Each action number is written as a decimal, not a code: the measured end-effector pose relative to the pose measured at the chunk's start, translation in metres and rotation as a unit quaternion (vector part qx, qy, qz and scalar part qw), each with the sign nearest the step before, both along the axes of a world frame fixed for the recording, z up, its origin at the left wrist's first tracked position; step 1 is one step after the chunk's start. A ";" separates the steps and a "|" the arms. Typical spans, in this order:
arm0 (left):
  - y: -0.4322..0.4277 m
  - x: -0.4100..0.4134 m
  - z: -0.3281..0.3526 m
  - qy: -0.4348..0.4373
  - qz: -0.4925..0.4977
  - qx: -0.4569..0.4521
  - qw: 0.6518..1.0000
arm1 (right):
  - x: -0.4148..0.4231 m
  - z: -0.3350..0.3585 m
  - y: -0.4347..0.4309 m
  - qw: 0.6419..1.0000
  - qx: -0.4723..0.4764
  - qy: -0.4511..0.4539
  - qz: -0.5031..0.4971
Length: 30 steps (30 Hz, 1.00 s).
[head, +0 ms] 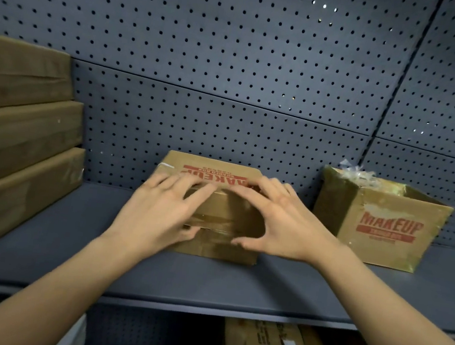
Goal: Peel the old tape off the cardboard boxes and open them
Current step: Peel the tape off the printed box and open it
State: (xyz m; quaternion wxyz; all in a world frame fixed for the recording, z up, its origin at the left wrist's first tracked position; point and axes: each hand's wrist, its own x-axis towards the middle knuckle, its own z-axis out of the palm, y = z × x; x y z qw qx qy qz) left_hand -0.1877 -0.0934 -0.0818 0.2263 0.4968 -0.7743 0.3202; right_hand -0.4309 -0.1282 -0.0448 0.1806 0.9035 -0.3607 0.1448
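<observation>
On grey shelf (320,292), hands on taped box (224,215), "MAKEUP" open box (380,228)

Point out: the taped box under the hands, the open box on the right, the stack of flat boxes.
taped box (220,246), head view, front face below the tape
open box (385,229), head view, printed front face
stack of flat boxes (22,130), head view, middle box's side

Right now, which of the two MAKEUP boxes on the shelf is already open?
The right box, against the pegboard: its top is open with crumpled clear tape inside. The middle box under both hands remains closed and taped.
</observation>
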 end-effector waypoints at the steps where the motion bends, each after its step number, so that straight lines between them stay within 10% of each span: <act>1: 0.000 0.001 -0.001 -0.005 0.000 0.001 1.000 | 0.000 -0.004 -0.001 1.000 -0.017 0.016 -0.005; 16: 0.011 0.019 0.000 -0.012 -0.058 0.016 0.998 | -0.011 -0.011 0.010 0.998 0.027 -0.053 0.031; 21: 0.029 0.031 0.007 0.194 -0.084 0.032 0.977 | -0.012 -0.007 0.010 0.967 0.134 -0.211 0.055; 30: 0.021 0.026 0.016 0.536 -0.124 0.085 0.831 | 0.007 -0.010 0.005 0.841 0.172 -0.510 0.048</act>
